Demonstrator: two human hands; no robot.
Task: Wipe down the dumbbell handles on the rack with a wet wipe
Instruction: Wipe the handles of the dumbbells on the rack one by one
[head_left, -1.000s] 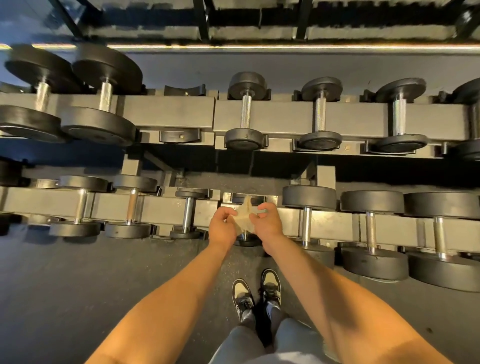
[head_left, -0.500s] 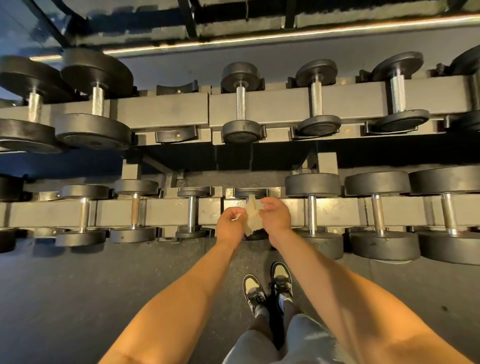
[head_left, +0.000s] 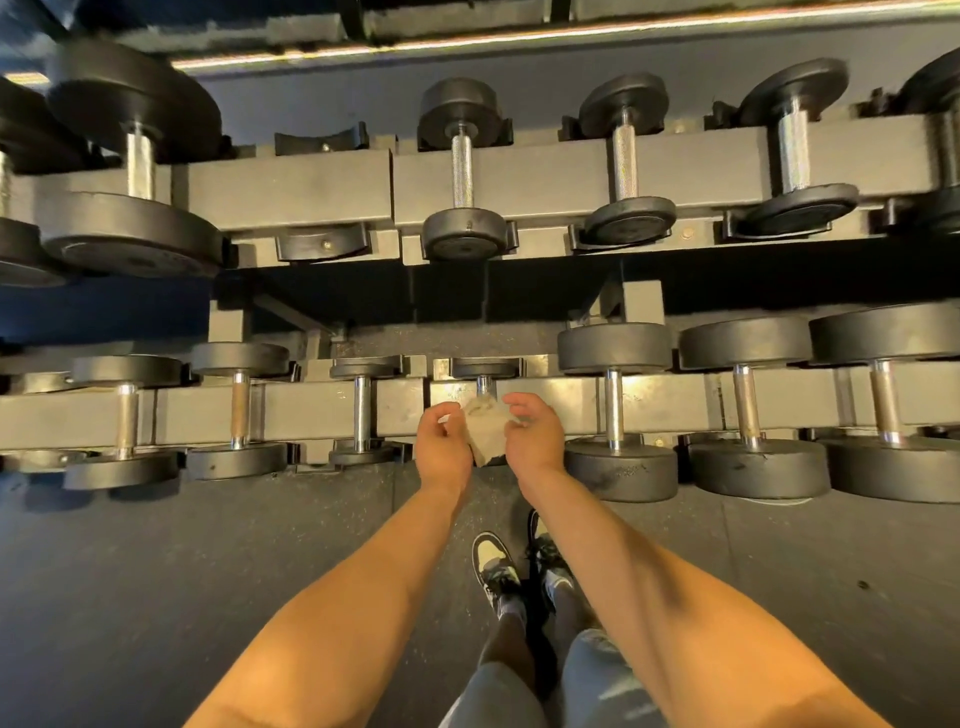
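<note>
Head view, looking down on a two-tier dumbbell rack (head_left: 579, 402). The person stands close to the lower tier, shoes (head_left: 496, 566) on the dark floor (head_left: 156, 571).

Wet wipe (head_left: 485, 434): pale and crumpled, held between both hands in front of the lower rail, directly over the smallest dumbbell (head_left: 483, 368) of that tier. Only the top of its handle (head_left: 484, 385) shows above the wipe. The rest, and the near head, are hidden. Cannot tell whether the wipe touches the handle.

Left hand (head_left: 441, 447): fingers curled in, pinching the wipe's left edge.
Right hand (head_left: 535, 436): fingers curled over, gripping its right edge. Neither hand wraps the handle.

Judgement: the two-handed hold looks like regathering or refolding the wipe to present a usable face before it goes round the handle. Doing this right at the handle keeps the following reach short.

Layout: the dumbbells lie across the rails in cradles, heads front and back. This leaves the chrome handles exposed from above, so they can be wiped without lifting. One upper-tier cradle (head_left: 322, 241) is vacant.

Progress: sheen does not reveal which handles are done. Neighbouring handles, left (head_left: 362, 410) and right (head_left: 614, 405), have nothing on them.

Risk: there is little room between the heads of so small a dumbbell, so the wipe may bunch rather than wrap.
</note>
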